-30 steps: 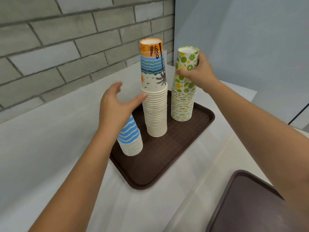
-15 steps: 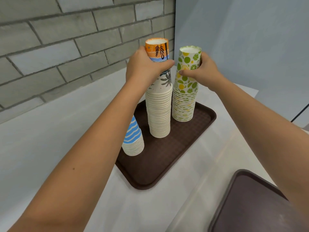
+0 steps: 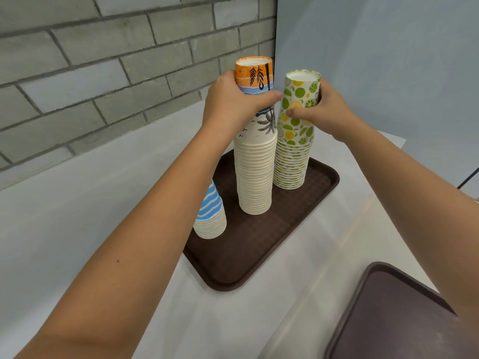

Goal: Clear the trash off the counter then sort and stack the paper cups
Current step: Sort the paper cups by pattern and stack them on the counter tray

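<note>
Three inverted stacks of paper cups stand on the brown tray (image 3: 259, 270), which sits on the white tabletop (image 3: 77, 229). Farthest left, the short blue-striped stack (image 3: 210, 216) is untouched, but the left forearm passes just above it and could knock it over if it drops. Next, the left hand (image 3: 233, 104) is wrapped around the top cup of the tall palm-print stack (image 3: 255, 151); this column looks the likeliest to lean or topple under a sideways push. Beside it, nearly touching, the right hand (image 3: 321, 112) grips the upper cups of the citrus-print stack (image 3: 295, 141); tilting either tower could tip its neighbour. A second tray (image 3: 404, 314) lies at the lower right.
</note>
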The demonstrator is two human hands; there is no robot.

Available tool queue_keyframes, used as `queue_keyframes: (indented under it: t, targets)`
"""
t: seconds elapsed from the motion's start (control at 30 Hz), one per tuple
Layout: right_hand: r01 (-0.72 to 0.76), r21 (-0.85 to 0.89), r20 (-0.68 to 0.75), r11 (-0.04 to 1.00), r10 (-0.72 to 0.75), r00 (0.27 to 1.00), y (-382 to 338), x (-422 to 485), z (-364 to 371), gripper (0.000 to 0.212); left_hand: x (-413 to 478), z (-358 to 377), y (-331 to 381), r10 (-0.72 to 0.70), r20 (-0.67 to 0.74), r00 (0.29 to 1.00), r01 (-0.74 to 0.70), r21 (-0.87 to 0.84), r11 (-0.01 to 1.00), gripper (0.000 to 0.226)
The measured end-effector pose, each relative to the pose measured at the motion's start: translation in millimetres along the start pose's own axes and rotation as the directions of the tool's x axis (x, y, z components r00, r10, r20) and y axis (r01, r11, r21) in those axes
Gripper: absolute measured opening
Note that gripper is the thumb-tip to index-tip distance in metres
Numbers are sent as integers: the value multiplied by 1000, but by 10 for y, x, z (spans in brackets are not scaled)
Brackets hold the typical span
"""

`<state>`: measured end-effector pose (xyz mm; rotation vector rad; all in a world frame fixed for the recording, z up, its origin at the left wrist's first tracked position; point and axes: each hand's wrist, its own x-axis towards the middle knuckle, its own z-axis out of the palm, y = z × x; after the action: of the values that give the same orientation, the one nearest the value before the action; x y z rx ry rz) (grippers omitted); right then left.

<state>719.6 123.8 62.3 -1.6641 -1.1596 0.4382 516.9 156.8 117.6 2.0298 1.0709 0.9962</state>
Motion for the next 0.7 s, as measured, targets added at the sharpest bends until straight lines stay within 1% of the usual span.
queue_keyframes:
  t: [0.1,0.13,0.2,0.27,0.33,0.37,0.43,0.5,0.57,0.7]
  targets:
    - [2,5,6,1000,-2,1000,7,0,-6,70,-23,-23,-21,-10,11,1000,10,-31,999,56]
    - [1,13,5,1000,-1,1000,8,-7,-8,72,-39,-37,-26,-19,23,1000,20,-40,999,64]
    - [-3,38,1,999,2,1000,7,-33,-19,80,-72,-78,-51,-47,44,998,48,-28,998,90]
    - [-7,56,0,998,7,1000,13,-64,-37,91,-135,-167,-99,-90,65,994,86,54,995,111]
    - [-16,77,-3,997,16,1000,46,-95,-50,103,-221,-300,-215,-146,107,983,122,208,971,115]
    - [-21,79,-10,997,22,1000,71,-112,-50,107,-277,-373,-289,-183,133,974,135,305,943,114]
    - [-37,79,-30,996,39,999,119,-146,-37,111,-408,-486,-451,-261,160,952,162,460,873,105]
    - [-48,82,-58,995,53,997,154,-189,-5,111,-526,-546,-582,-309,147,940,187,536,823,92]
    - [-47,97,-92,994,56,994,180,-238,27,111,-601,-556,-684,-331,143,933,199,563,802,81]
    - [-39,125,-150,991,57,987,207,-354,80,108,-643,-513,-806,-331,125,935,222,520,825,58]
